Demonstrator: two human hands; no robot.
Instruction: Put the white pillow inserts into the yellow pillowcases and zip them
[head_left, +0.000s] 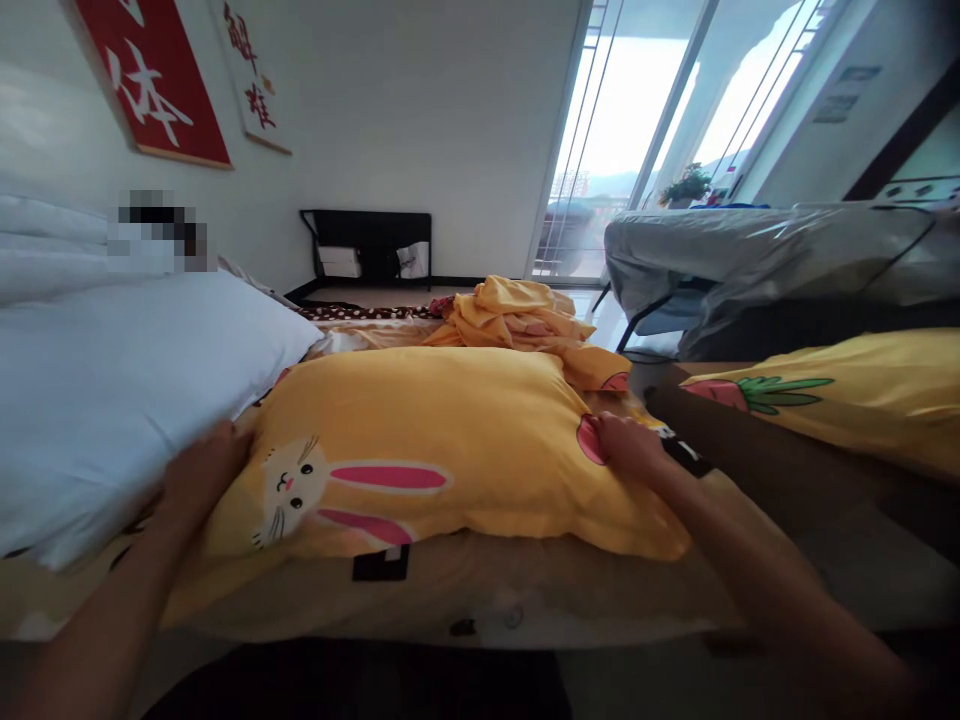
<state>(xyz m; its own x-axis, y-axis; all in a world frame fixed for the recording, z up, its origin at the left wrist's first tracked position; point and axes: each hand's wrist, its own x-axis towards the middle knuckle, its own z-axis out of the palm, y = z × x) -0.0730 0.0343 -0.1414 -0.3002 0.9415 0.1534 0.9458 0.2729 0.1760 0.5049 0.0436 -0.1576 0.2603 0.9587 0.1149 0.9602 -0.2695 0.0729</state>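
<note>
While gripping opposite pillow [420, 450] edges, left hand [202, 470] and right hand [626, 445] fingers curled, near bed edge [480, 610].

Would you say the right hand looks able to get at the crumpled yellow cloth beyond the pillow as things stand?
Probably yes: the right hand rests on the yellow pillow, and nothing stands between it and the crumpled yellow cloth.

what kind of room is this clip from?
Most likely a home bedroom. A bed carries a yellow rabbit-print pillow with the left hand and right hand at its two ends, a white pillow lies beside it, and sliding glass doors open onto a balcony.
</note>
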